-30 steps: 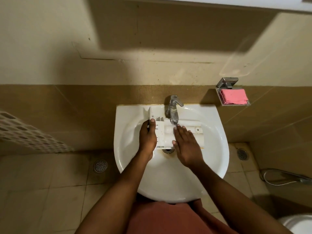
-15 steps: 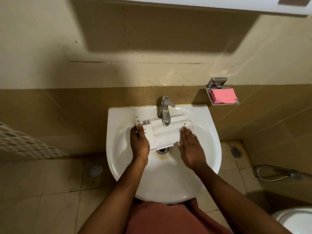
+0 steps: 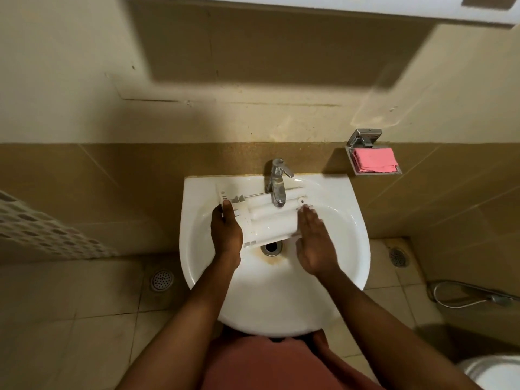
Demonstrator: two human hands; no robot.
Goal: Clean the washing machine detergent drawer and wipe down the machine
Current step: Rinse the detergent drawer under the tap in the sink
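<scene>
The white detergent drawer (image 3: pixel 267 220) lies across the white sink (image 3: pixel 346 243), under the chrome tap (image 3: pixel 277 182). My left hand (image 3: pixel 226 232) grips the drawer's left end, thumb on top near the front panel. My right hand (image 3: pixel 313 243) lies flat with straight fingers against the drawer's right end. The drain (image 3: pixel 271 247) shows just below the drawer, ringed by a brown stain.
A folded pink cloth (image 3: pixel 375 160) lies in a metal soap dish (image 3: pixel 354 171) on the wall to the right of the sink. A perforated white basket (image 3: pixel 42 235) is at the left. Floor drains (image 3: pixel 161 280) and a hose (image 3: pixel 464 296) lie on the tiled floor.
My right hand has slid from the middle of the drawer to its right end. The drawer has tilted slightly, and the camera view has shifted a little.
</scene>
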